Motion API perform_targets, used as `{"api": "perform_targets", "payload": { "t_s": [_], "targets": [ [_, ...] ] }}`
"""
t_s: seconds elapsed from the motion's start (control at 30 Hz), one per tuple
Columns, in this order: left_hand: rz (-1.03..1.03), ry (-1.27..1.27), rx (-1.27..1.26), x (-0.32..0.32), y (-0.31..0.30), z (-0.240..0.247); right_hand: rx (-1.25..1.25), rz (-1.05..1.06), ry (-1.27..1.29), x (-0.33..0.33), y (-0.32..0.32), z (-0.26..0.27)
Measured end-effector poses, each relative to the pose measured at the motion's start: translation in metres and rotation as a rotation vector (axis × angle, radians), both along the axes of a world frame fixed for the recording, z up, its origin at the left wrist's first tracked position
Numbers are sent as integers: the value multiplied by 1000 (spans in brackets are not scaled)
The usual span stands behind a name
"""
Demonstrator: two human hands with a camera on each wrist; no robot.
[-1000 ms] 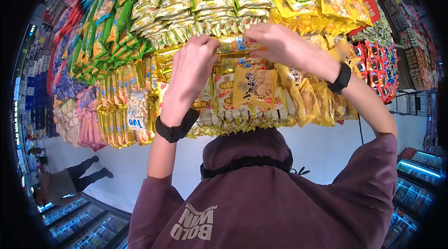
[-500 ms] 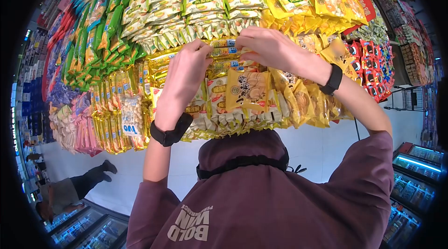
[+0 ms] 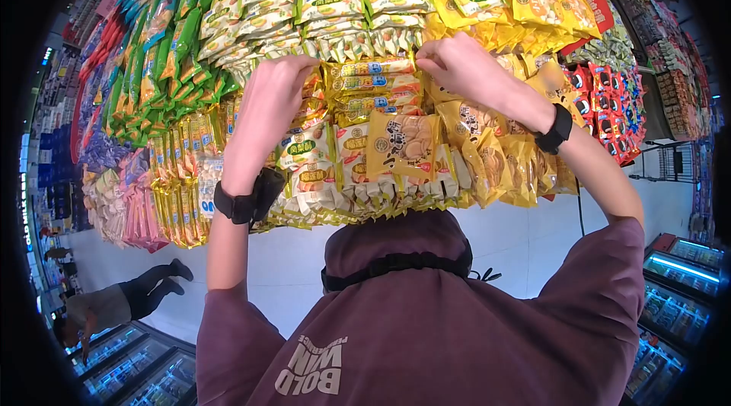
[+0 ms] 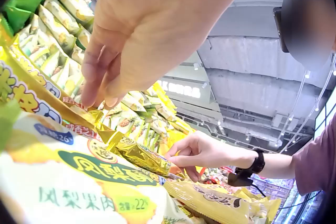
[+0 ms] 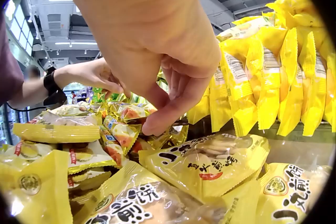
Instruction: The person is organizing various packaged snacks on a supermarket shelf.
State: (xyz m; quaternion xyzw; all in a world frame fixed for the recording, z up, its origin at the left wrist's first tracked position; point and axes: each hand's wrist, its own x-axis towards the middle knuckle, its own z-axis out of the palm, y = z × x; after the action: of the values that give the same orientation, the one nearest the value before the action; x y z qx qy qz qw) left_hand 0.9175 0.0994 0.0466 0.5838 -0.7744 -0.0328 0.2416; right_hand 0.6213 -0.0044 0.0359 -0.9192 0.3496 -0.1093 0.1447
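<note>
Several gold-wrapped snack bars (image 3: 377,85) lie in a stack under the white-and-green packets in the head view. My left hand (image 3: 270,105) is at the left end of the top bar, and its thumb and fingertips pinch the gold wrapper's end in the left wrist view. At the opposite end my right hand (image 3: 476,75) pinches with its bent fingers and thumb. In the right wrist view that hand (image 5: 152,50) hides most of the bar. A yellow cookie packet (image 3: 403,146) lies in front of the stack, beside pineapple-cake packets (image 3: 304,151).
White-and-green packets (image 3: 331,3) rise in rows behind, with yellow packets (image 3: 533,6) to their right. Green packets (image 3: 171,56) hang over at the left. Red packets (image 3: 609,113) sit far right. Another person (image 3: 114,303) stands on the floor at the left.
My left hand has moved left and my right hand slightly right, so they are farther apart. More of the gold bars shows between them.
</note>
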Motion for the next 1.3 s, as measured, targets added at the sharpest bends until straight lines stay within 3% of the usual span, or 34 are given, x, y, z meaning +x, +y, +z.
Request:
{"api": "perform_targets", "payload": {
  "t_s": [0.1, 0.3, 0.4, 0.57, 1.1, 1.2, 1.3],
  "targets": [
    [-10, -28, 2, -10, -2, 8, 31, -3, 5, 4, -3, -5],
    [-125, -46, 52, -28, -8, 12, 438, -202, -132, 9, 4, -1],
    [-173, -60, 71, -32, -11, 14, 495, -235, -170, 10, 6, 1],
    [-300, -124, 28, -38, -10, 15, 467, -211, -227, 10, 6, -3],
    [-175, -251, 62, -44, -10, 7, 394, -187, -128, 7, 9, 7],
    [-177, -215, 37, -42, -9, 4, 111, -110, -99, 4, 16, 10],
    [-145, -232, 83, -43, -8, 9, 120, 114, -184, 0, 18, 7]
  ]
}}
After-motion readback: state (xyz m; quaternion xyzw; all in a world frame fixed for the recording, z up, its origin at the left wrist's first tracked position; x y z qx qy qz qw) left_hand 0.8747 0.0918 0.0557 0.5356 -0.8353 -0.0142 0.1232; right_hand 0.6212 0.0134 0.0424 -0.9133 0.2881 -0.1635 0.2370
